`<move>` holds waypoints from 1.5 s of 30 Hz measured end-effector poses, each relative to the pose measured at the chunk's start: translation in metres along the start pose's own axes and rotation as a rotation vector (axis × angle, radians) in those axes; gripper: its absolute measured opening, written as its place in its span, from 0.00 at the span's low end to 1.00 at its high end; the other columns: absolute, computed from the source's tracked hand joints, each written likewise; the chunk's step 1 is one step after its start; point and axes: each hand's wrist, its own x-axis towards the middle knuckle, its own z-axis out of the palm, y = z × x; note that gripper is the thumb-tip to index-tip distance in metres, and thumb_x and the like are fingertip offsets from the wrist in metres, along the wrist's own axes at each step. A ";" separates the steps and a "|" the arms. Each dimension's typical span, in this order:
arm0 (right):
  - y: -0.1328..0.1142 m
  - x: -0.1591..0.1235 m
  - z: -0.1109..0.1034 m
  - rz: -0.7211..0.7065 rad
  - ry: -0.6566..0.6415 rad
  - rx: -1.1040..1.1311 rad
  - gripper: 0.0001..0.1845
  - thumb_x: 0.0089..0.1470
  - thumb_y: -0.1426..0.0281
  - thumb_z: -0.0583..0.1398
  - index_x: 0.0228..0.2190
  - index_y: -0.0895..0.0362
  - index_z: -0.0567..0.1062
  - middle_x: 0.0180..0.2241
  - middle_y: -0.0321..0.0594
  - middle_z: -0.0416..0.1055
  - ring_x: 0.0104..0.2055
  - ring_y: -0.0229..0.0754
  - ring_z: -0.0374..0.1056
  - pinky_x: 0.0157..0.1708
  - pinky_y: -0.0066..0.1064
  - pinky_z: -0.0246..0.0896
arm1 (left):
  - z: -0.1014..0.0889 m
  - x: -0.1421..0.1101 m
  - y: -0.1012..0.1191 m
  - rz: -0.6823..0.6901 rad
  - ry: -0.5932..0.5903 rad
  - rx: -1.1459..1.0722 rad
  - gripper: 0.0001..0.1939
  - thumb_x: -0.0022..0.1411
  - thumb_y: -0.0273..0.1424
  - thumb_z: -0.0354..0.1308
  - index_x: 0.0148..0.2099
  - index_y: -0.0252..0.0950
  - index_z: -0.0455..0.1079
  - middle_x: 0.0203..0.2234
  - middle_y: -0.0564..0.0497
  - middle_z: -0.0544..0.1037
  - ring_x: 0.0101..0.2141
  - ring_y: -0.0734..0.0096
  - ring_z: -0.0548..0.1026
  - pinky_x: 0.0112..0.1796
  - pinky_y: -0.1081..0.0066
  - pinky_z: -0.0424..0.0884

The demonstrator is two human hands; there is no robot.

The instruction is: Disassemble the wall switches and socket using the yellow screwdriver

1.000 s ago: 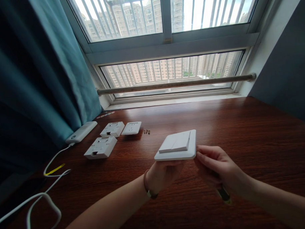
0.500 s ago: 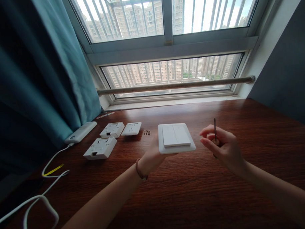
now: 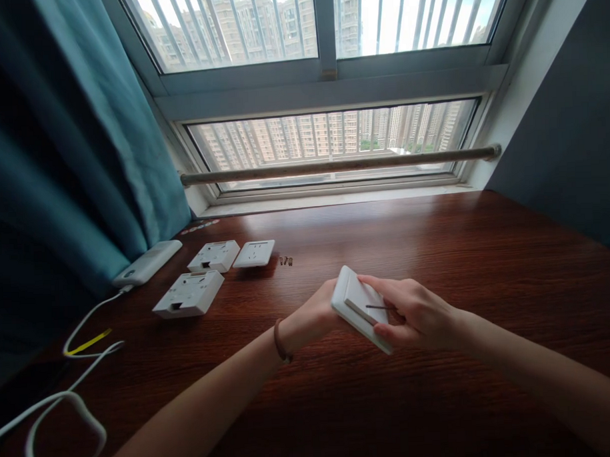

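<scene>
A white two-rocker wall switch (image 3: 348,292) is tilted in the air above the table. My left hand (image 3: 318,309) is closed on its left side, with the fingers hidden behind the plate. My right hand (image 3: 413,313) has thumb and fingers on the switch's right part while it keeps a screwdriver (image 3: 378,307) in its grasp. The thin dark shaft points left across the rockers, and the handle is hidden by the fingers.
Two white mounting boxes (image 3: 188,294) and a white socket panel (image 3: 254,254) lie to the left, near several small screws (image 3: 286,261). Farther left are a white power strip (image 3: 147,263), its cable (image 3: 85,396) and a yellow strip (image 3: 90,342). A window stands behind the table.
The switch has turned from nearly level to a steep tilt. My right hand has moved left onto it, and the screwdriver has swung from upright to lying sideways.
</scene>
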 end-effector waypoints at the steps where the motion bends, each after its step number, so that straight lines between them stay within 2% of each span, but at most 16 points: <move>1: 0.001 -0.001 0.003 0.004 -0.014 0.016 0.34 0.51 0.59 0.53 0.54 0.67 0.54 0.31 0.46 0.70 0.28 0.40 0.65 0.27 0.27 0.59 | 0.000 0.000 -0.002 -0.025 -0.002 -0.019 0.14 0.41 0.25 0.63 0.35 0.31 0.71 0.28 0.52 0.74 0.28 0.74 0.68 0.32 0.74 0.65; 5: 0.003 -0.002 0.013 0.063 -0.049 0.058 0.32 0.52 0.60 0.52 0.53 0.66 0.53 0.26 0.40 0.67 0.23 0.36 0.60 0.23 0.25 0.54 | 0.001 0.001 -0.014 -0.110 -0.065 -0.142 0.15 0.39 0.24 0.63 0.35 0.31 0.72 0.29 0.51 0.74 0.31 0.69 0.70 0.35 0.71 0.66; 8: 0.004 -0.001 0.016 0.125 -0.054 0.094 0.29 0.54 0.61 0.50 0.52 0.65 0.54 0.27 0.40 0.68 0.23 0.36 0.60 0.24 0.25 0.54 | -0.003 0.003 -0.029 -0.157 -0.089 -0.243 0.13 0.38 0.22 0.61 0.33 0.30 0.72 0.28 0.49 0.74 0.30 0.69 0.71 0.32 0.72 0.66; 11: 0.005 0.002 0.011 0.215 -0.054 0.121 0.27 0.54 0.59 0.51 0.51 0.63 0.57 0.26 0.39 0.69 0.24 0.36 0.61 0.25 0.24 0.55 | -0.009 0.006 -0.039 -0.221 -0.123 -0.400 0.17 0.38 0.21 0.59 0.37 0.30 0.71 0.30 0.47 0.75 0.29 0.69 0.71 0.32 0.71 0.67; 13: 0.004 0.005 0.003 0.233 -0.094 0.138 0.26 0.53 0.59 0.53 0.49 0.62 0.61 0.24 0.37 0.70 0.23 0.35 0.62 0.24 0.23 0.55 | -0.012 0.006 -0.039 -0.261 -0.157 -0.479 0.19 0.40 0.21 0.58 0.40 0.31 0.70 0.31 0.47 0.75 0.30 0.69 0.71 0.33 0.70 0.67; 15: 0.002 0.007 -0.005 0.184 -0.130 0.142 0.25 0.51 0.59 0.55 0.47 0.62 0.66 0.23 0.37 0.71 0.23 0.35 0.63 0.24 0.23 0.55 | -0.013 0.004 -0.033 -0.298 -0.181 -0.523 0.20 0.41 0.22 0.57 0.41 0.31 0.69 0.30 0.47 0.75 0.30 0.70 0.72 0.31 0.73 0.66; 18: 0.000 0.008 -0.013 0.078 -0.094 0.099 0.27 0.46 0.60 0.59 0.47 0.62 0.68 0.34 0.44 0.73 0.32 0.40 0.68 0.32 0.25 0.58 | -0.013 0.001 -0.026 -0.377 -0.250 -0.549 0.14 0.47 0.28 0.55 0.38 0.29 0.70 0.27 0.46 0.75 0.26 0.72 0.71 0.28 0.74 0.65; 20: -0.001 0.007 -0.013 0.051 -0.054 0.072 0.32 0.44 0.62 0.61 0.50 0.62 0.65 0.40 0.48 0.71 0.38 0.43 0.67 0.37 0.27 0.58 | -0.015 0.000 -0.025 -0.412 -0.299 -0.568 0.15 0.51 0.33 0.50 0.35 0.27 0.71 0.26 0.44 0.75 0.24 0.71 0.71 0.28 0.73 0.65; 22: 0.001 0.006 -0.010 0.067 -0.040 0.060 0.36 0.43 0.61 0.62 0.52 0.62 0.62 0.38 0.46 0.72 0.37 0.42 0.68 0.35 0.27 0.59 | -0.018 -0.001 -0.025 -0.440 -0.364 -0.580 0.17 0.52 0.35 0.49 0.36 0.26 0.71 0.27 0.43 0.75 0.26 0.69 0.72 0.29 0.72 0.65; 25: 0.003 0.007 -0.004 0.126 -0.010 0.043 0.39 0.39 0.55 0.63 0.50 0.60 0.64 0.33 0.42 0.73 0.32 0.40 0.67 0.30 0.25 0.57 | -0.017 -0.003 -0.025 -0.461 -0.449 -0.615 0.23 0.52 0.40 0.51 0.43 0.27 0.68 0.33 0.42 0.75 0.31 0.64 0.73 0.32 0.69 0.65; 28: 0.001 0.008 -0.002 0.227 0.053 -0.015 0.33 0.38 0.51 0.62 0.41 0.60 0.69 0.32 0.42 0.71 0.31 0.40 0.65 0.30 0.26 0.56 | -0.009 -0.005 -0.024 -0.440 -0.354 -0.723 0.27 0.52 0.46 0.50 0.46 0.29 0.65 0.34 0.42 0.75 0.32 0.65 0.73 0.32 0.69 0.65; 31: -0.009 0.006 -0.010 0.444 0.096 -0.104 0.25 0.51 0.50 0.50 0.31 0.59 0.69 0.24 0.39 0.68 0.26 0.39 0.63 0.25 0.27 0.53 | -0.001 -0.004 -0.025 -0.386 -0.158 -0.808 0.23 0.55 0.42 0.48 0.44 0.28 0.66 0.33 0.43 0.75 0.31 0.68 0.73 0.34 0.71 0.65; 33: -0.019 0.004 -0.018 0.512 0.057 -0.144 0.25 0.58 0.55 0.40 0.27 0.57 0.67 0.20 0.37 0.66 0.22 0.38 0.61 0.23 0.27 0.50 | 0.000 -0.003 -0.024 -0.328 -0.075 -0.820 0.23 0.55 0.42 0.48 0.43 0.27 0.67 0.32 0.43 0.76 0.30 0.68 0.73 0.33 0.72 0.65; 37: -0.039 -0.002 -0.030 0.462 -0.095 -0.348 0.21 0.59 0.63 0.41 0.22 0.56 0.64 0.18 0.37 0.66 0.21 0.38 0.61 0.24 0.28 0.47 | -0.004 0.000 -0.022 -0.236 -0.015 -0.818 0.26 0.54 0.46 0.48 0.42 0.27 0.68 0.30 0.42 0.76 0.30 0.68 0.72 0.31 0.74 0.64; 40: -0.044 -0.004 -0.025 0.432 -0.193 -0.430 0.19 0.58 0.66 0.42 0.21 0.55 0.63 0.19 0.39 0.68 0.21 0.39 0.64 0.23 0.29 0.46 | -0.006 0.000 -0.021 -0.208 0.006 -0.792 0.24 0.54 0.44 0.49 0.42 0.28 0.68 0.30 0.44 0.75 0.29 0.69 0.72 0.31 0.74 0.64; 45: -0.043 -0.004 -0.017 0.411 -0.263 -0.474 0.20 0.59 0.66 0.40 0.24 0.55 0.65 0.21 0.41 0.71 0.22 0.42 0.67 0.22 0.30 0.44 | -0.005 -0.002 -0.021 -0.136 0.037 -0.676 0.20 0.51 0.39 0.54 0.44 0.32 0.67 0.32 0.46 0.75 0.28 0.70 0.71 0.30 0.72 0.63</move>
